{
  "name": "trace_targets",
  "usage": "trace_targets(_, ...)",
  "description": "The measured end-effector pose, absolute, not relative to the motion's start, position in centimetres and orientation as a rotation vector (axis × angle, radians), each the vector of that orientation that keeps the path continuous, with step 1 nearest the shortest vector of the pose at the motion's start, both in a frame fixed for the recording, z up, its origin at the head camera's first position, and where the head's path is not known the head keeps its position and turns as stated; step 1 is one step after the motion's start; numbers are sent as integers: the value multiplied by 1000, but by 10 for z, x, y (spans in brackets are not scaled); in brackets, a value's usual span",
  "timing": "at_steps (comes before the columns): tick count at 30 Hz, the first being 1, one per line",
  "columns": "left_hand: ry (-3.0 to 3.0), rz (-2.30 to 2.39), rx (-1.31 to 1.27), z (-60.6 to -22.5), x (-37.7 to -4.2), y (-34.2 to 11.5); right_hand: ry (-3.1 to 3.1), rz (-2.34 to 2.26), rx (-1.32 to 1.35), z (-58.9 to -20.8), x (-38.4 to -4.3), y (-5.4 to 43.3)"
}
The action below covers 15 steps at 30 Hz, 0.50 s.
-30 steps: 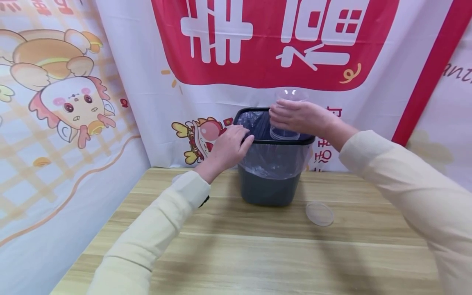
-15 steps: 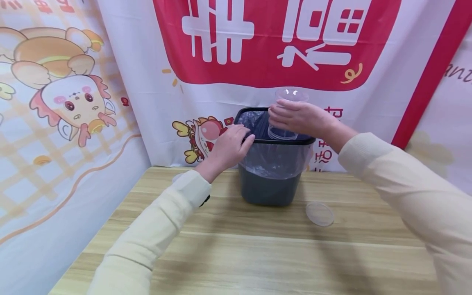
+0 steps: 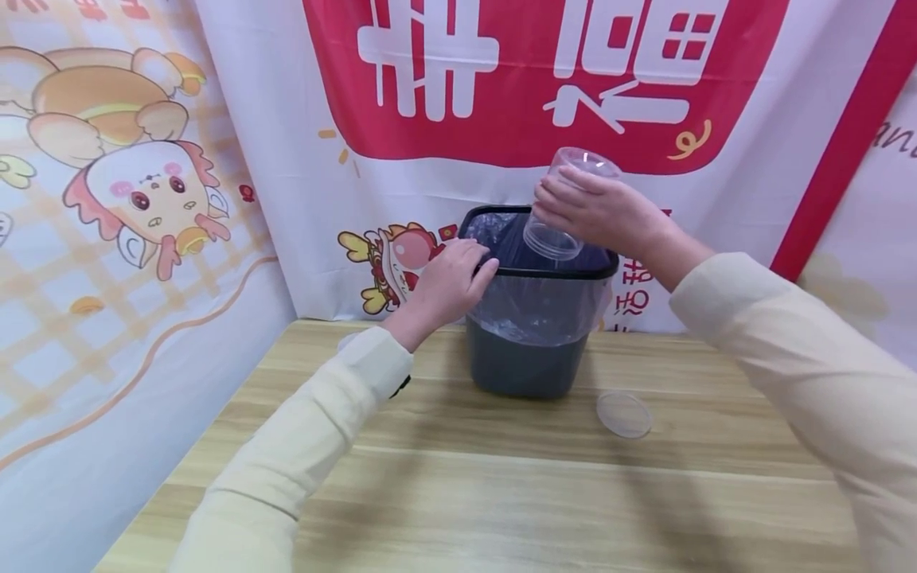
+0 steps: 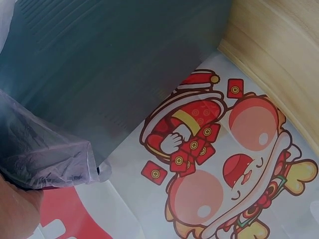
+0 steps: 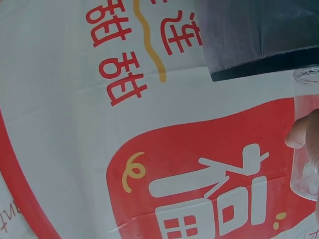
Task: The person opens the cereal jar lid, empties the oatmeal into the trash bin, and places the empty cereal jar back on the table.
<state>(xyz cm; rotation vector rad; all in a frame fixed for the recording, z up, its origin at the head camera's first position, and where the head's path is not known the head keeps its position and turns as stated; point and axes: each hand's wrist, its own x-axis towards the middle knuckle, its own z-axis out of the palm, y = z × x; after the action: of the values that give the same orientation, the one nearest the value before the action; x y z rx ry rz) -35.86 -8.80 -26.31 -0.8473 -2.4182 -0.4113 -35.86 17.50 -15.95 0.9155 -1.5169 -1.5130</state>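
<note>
My right hand (image 3: 598,208) grips a clear plastic jar (image 3: 550,241) above the trash bin (image 3: 525,370). The jar is tipped nearly upside down, its closed base up and its rim low over the bin's opening. At the right edge of the right wrist view, fingers wrap the jar (image 5: 304,174). My left hand (image 3: 450,280) holds the bin's black rim at the left, with its fingertips over the edge. The bin is dark grey and lined with a clear bag (image 3: 533,306). What lies inside the bin is hidden.
On the wooden table (image 3: 501,493), a round clear lid (image 3: 625,415) lies right of the bin. Part of another clear item (image 3: 347,341) shows behind my left sleeve. A printed cloth (image 3: 401,183) hangs close behind the bin, another along the left side.
My right hand has raised the jar slightly and moved it right, tilting it so that its base leans right. The left hand stays on the bin's rim.
</note>
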Motion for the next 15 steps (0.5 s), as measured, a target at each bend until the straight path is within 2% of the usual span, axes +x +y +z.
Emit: trace_targets(15,-2420,-427,-854,-263,-360,-87,-1822,-1036,712,-159,-353,179)
